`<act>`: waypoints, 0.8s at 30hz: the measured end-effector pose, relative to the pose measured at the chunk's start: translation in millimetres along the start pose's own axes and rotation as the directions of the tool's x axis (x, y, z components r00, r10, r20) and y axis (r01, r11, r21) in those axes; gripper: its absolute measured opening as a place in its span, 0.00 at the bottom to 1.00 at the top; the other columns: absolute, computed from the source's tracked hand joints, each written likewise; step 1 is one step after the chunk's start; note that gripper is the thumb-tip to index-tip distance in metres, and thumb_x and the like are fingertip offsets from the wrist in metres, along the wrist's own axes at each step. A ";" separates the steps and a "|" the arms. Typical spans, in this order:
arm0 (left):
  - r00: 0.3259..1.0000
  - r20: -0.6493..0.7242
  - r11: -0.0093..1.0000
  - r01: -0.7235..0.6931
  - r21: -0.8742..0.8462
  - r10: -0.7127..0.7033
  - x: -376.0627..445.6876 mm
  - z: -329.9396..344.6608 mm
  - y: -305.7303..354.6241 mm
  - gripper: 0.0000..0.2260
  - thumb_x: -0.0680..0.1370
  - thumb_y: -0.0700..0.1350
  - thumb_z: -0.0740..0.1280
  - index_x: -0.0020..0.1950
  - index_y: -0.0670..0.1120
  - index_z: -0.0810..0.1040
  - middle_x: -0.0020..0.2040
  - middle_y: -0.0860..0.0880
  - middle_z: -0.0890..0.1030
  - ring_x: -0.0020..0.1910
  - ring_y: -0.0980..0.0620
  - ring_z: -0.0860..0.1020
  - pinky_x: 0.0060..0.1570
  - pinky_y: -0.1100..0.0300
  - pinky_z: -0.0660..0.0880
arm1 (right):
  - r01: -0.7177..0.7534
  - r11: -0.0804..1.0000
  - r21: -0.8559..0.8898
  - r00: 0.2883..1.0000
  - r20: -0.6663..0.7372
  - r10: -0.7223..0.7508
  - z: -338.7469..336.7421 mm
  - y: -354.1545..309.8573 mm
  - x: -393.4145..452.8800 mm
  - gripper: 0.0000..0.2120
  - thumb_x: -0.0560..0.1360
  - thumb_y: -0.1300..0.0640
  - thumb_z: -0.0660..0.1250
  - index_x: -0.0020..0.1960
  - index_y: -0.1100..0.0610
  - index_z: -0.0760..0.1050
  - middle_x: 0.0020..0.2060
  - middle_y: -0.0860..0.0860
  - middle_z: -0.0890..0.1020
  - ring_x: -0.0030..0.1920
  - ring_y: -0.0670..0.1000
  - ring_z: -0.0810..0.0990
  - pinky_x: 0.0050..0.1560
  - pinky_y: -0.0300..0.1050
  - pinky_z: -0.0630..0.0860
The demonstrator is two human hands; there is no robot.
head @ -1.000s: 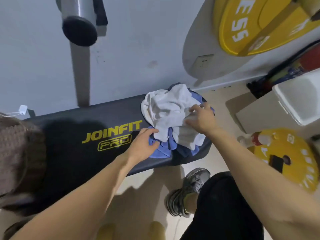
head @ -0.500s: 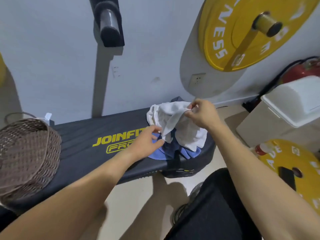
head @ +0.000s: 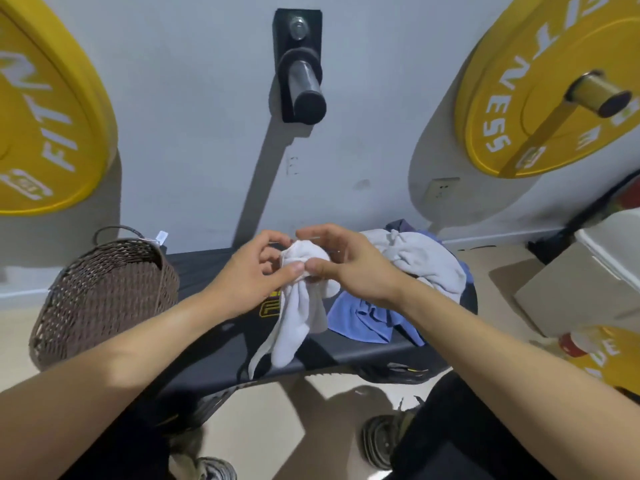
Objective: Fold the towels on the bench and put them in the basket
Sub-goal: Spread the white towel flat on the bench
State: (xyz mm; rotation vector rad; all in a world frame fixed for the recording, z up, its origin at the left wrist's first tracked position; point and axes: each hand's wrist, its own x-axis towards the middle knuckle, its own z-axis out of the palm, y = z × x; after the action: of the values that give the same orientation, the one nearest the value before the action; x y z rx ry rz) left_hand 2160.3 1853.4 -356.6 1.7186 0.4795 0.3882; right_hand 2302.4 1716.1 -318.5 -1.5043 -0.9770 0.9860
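A white towel (head: 294, 323) hangs bunched above the middle of the black bench (head: 214, 344). My left hand (head: 249, 275) and my right hand (head: 346, 265) both pinch its top edge, thumbs almost touching. On the bench's right end lies a pile with another white towel (head: 426, 261) on top of a blue towel (head: 363, 317). A brown wicker basket (head: 104, 292) stands at the bench's left end, tilted, its inside hidden from view.
Yellow weight plates hang on the wall at left (head: 45, 109) and right (head: 540, 95), with a black bar holder (head: 301, 77) between them. A white lidded box (head: 588, 271) and a yellow plate (head: 606, 355) sit on the floor at right. My shoes are below.
Both hands lifted one white towel off the pile and carried it left over the bench's middle. The view tilted up, so the basket and wall plates now show fully.
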 end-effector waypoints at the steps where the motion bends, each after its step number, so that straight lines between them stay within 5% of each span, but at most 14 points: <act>1: 1.000 0.003 1.000 -0.004 0.024 0.004 1.0 -10.9 -4.4 0.16 0.70 0.53 0.77 0.53 0.55 0.74 0.44 0.47 0.83 0.39 0.52 0.81 0.42 0.58 0.78 | -0.008 1.000 0.020 0.999 0.038 0.007 4.0 1.2 4.9 0.20 0.76 0.72 0.67 0.67 0.64 0.71 0.60 0.63 0.79 0.55 0.55 0.81 0.55 0.51 0.81; 5: 0.995 0.098 0.993 -0.022 0.116 0.011 8.0 -39.4 -25.7 0.10 0.72 0.47 0.77 0.50 0.52 0.79 0.39 0.50 0.81 0.37 0.52 0.76 0.40 0.59 0.73 | -0.054 0.995 -0.088 0.997 0.055 0.059 10.3 17.8 25.4 0.21 0.72 0.72 0.73 0.63 0.65 0.73 0.50 0.60 0.81 0.50 0.53 0.81 0.54 0.49 0.80; 8: 0.948 0.309 0.899 -0.073 0.433 -0.072 23.3 -50.0 -38.9 0.06 0.74 0.57 0.72 0.46 0.56 0.81 0.40 0.59 0.82 0.38 0.60 0.79 0.38 0.63 0.74 | -0.093 0.939 -0.332 0.990 0.072 0.123 7.0 39.8 41.2 0.16 0.70 0.60 0.78 0.53 0.62 0.77 0.41 0.53 0.79 0.40 0.48 0.77 0.44 0.46 0.76; 11: 0.931 0.325 0.791 -0.069 0.608 -0.169 45.4 -57.6 -46.6 0.12 0.72 0.65 0.64 0.43 0.59 0.79 0.39 0.60 0.81 0.37 0.59 0.78 0.36 0.59 0.74 | -0.016 0.795 -0.606 0.981 0.142 0.128 5.8 55.3 57.4 0.14 0.72 0.46 0.76 0.49 0.53 0.77 0.39 0.46 0.81 0.37 0.46 0.76 0.40 0.43 0.74; 17: 0.921 0.336 0.873 0.007 0.488 -0.195 66.3 -60.2 -69.3 0.08 0.76 0.57 0.67 0.42 0.54 0.79 0.37 0.53 0.80 0.35 0.58 0.75 0.36 0.60 0.70 | 0.013 0.743 -0.669 0.979 0.158 0.125 -8.6 68.0 83.5 0.10 0.74 0.47 0.72 0.49 0.52 0.78 0.43 0.50 0.80 0.43 0.48 0.77 0.47 0.46 0.75; 21: 0.929 0.294 0.914 0.096 0.394 -0.224 71.8 -64.5 -73.3 0.14 0.76 0.57 0.65 0.43 0.49 0.81 0.40 0.45 0.81 0.37 0.50 0.77 0.39 0.49 0.73 | -0.050 0.748 -0.662 0.975 0.131 0.181 -22.9 72.0 99.7 0.09 0.74 0.47 0.72 0.47 0.52 0.78 0.42 0.46 0.83 0.42 0.45 0.80 0.46 0.43 0.76; 24: 0.937 0.272 0.929 0.113 0.352 -0.217 73.5 -72.2 -71.4 0.14 0.75 0.58 0.65 0.41 0.49 0.82 0.37 0.50 0.81 0.36 0.58 0.77 0.38 0.61 0.74 | -0.109 0.872 -0.477 0.982 0.086 0.170 -28.3 73.7 107.7 0.12 0.73 0.48 0.75 0.44 0.56 0.78 0.36 0.48 0.83 0.34 0.45 0.78 0.38 0.44 0.76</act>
State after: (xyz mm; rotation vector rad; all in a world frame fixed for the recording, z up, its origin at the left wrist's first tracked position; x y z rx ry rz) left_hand 2179.4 1963.8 -412.7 2.0023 0.4770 -0.0942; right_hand 2370.7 1799.1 -397.8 -1.9579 -1.2789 0.9986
